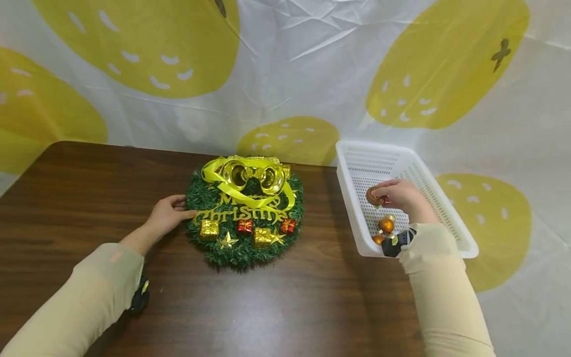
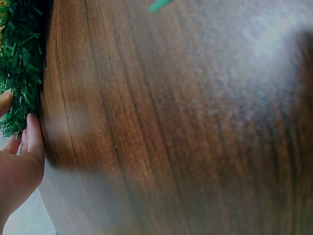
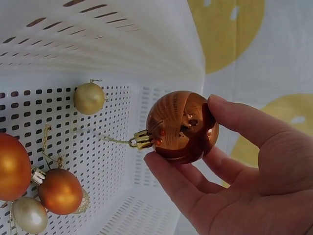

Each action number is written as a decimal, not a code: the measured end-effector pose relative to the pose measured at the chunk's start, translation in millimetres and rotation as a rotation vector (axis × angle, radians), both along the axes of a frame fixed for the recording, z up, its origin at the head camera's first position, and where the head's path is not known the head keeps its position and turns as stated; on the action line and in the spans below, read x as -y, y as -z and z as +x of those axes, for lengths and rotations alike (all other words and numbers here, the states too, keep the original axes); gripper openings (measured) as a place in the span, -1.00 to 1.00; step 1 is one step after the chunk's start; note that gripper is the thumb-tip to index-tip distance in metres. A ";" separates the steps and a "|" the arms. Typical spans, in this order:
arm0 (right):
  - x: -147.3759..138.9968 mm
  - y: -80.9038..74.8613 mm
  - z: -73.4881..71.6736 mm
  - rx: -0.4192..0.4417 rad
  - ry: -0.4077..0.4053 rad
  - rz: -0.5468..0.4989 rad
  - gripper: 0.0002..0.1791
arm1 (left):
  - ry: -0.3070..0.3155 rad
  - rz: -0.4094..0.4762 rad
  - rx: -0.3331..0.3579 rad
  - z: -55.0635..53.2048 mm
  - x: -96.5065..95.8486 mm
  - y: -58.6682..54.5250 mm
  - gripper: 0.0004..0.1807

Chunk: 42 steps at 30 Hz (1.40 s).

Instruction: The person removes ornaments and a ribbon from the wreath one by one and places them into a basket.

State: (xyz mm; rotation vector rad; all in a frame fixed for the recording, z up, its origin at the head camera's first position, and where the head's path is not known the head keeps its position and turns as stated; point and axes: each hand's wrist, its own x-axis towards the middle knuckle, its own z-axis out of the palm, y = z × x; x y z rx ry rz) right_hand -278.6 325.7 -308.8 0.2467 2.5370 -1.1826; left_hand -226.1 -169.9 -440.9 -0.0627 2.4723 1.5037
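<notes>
In the head view, a green Christmas wreath [image 1: 241,255] lies on the brown table, trimmed with gold lettering, small gift boxes, stars, a yellow ribbon [image 1: 254,202] and two gold bells [image 1: 273,179]. My left hand [image 1: 167,215] holds the wreath's left edge, thumb on one side and fingers on the other; the left wrist view shows them against the tinsel [image 2: 22,73]. Over the white basket [image 1: 350,198], my right hand [image 1: 403,196] pinches a shiny copper Christmas ball [image 3: 181,126] between thumb and fingers. Its gold cap and string loop point away from the palm.
Several more balls lie in the basket, among them an orange ball [image 3: 61,192], a gold ball [image 3: 89,98] and a pearl-coloured ball [image 3: 30,215]. Perforated walls surround them. A white cloth [image 1: 303,74] with yellow fruit prints hangs behind the table [image 1: 250,312].
</notes>
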 end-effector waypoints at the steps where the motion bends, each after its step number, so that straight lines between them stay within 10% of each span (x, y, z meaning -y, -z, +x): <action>1: 0.9 -0.2 -0.9 0.002 -0.005 0.011 -0.60 | -0.001 0.003 0.001 -0.1 0.6 0.1 -0.19; 25: 80.6 -22.7 -20.7 -0.041 0.011 -0.110 -0.24 | -0.008 -0.018 0.000 1.1 8.5 -0.8 -0.18; 42: 156.3 27.3 -43.1 -0.040 0.012 -0.219 -0.34 | -0.009 0.000 0.006 -1.3 0.9 1.7 -0.18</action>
